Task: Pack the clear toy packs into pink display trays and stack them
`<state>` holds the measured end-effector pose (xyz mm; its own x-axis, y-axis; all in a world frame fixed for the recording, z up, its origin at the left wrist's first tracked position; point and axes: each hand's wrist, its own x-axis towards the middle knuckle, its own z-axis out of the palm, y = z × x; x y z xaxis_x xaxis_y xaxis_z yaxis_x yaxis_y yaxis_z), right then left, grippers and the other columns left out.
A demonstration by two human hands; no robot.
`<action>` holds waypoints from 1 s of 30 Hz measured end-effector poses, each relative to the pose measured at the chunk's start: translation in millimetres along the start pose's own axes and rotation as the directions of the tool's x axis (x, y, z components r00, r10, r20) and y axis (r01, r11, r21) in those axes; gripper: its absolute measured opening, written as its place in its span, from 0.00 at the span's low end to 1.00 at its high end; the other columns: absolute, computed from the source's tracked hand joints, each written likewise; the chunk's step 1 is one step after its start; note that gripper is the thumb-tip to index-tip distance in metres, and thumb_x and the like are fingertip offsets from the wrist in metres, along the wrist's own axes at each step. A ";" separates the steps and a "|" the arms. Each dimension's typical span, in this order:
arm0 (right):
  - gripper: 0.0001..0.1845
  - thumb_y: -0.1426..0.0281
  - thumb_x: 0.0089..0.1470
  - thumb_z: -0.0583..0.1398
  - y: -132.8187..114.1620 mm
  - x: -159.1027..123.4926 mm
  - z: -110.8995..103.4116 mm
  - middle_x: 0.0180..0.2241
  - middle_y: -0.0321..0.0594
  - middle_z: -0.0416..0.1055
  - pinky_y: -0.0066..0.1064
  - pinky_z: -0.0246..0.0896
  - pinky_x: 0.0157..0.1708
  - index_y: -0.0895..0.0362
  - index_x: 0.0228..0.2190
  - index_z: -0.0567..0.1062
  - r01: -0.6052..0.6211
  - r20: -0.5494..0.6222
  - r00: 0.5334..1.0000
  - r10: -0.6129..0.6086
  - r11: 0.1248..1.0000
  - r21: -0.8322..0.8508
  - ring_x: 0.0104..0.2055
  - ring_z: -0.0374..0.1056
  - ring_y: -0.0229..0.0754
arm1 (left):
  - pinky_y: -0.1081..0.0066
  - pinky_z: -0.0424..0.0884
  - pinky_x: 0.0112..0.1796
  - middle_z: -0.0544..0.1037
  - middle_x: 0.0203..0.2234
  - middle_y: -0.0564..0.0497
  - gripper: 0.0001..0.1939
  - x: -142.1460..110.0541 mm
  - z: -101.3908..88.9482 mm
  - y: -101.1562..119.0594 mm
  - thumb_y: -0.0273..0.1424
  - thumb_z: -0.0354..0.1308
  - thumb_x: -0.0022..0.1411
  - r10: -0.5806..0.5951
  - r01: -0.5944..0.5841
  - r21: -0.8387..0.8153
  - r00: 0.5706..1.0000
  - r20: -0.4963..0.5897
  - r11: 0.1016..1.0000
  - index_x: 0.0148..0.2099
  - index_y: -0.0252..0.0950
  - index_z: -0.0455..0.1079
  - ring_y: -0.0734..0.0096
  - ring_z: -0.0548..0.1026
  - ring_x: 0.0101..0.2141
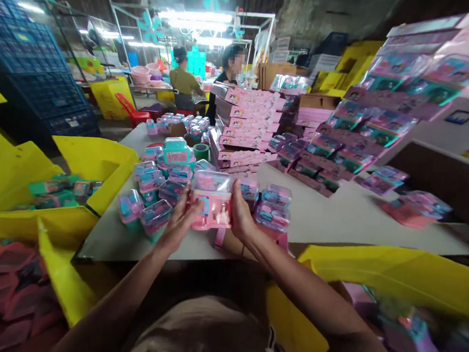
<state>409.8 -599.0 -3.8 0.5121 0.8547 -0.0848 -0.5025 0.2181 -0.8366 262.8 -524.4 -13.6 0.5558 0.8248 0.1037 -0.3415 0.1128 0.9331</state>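
A pink toy case with a clear lid is held up in front of me, above the near edge of the table. My left hand presses on its left side, fingers lying along its front. On the opposite side my right hand grips the case with the thumb up along its edge. Just behind and to the right, similar clear-lidded cases sit in an open pink carton, partly hidden by my hands. Left of the case, several teal and purple cases lie piled on the table.
Pink cartons are stacked mid-table, beside a tall leaning stack of filled trays. Yellow bins with more cases flank the table. A green tape roll is behind the pile. Two people are farther back.
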 end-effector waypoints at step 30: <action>0.26 0.50 0.47 0.75 15.4 -47.0 -21.0 0.51 0.38 0.82 0.47 0.68 0.61 0.49 0.45 0.84 0.216 0.055 0.974 -0.221 0.973 0.084 0.61 0.72 0.55 | 0.66 0.77 0.40 0.80 0.27 0.53 0.16 -6.3 -7.0 -54.8 0.47 0.65 0.51 0.049 -0.059 -0.146 0.996 -0.068 0.988 0.32 0.40 0.74 0.63 0.79 0.33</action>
<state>392.6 -645.7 -24.1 0.5716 0.8098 0.1321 -0.4365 0.4364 -0.7868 272.8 -531.9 -67.7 0.4853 0.8653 0.1258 -0.4806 0.1438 0.8651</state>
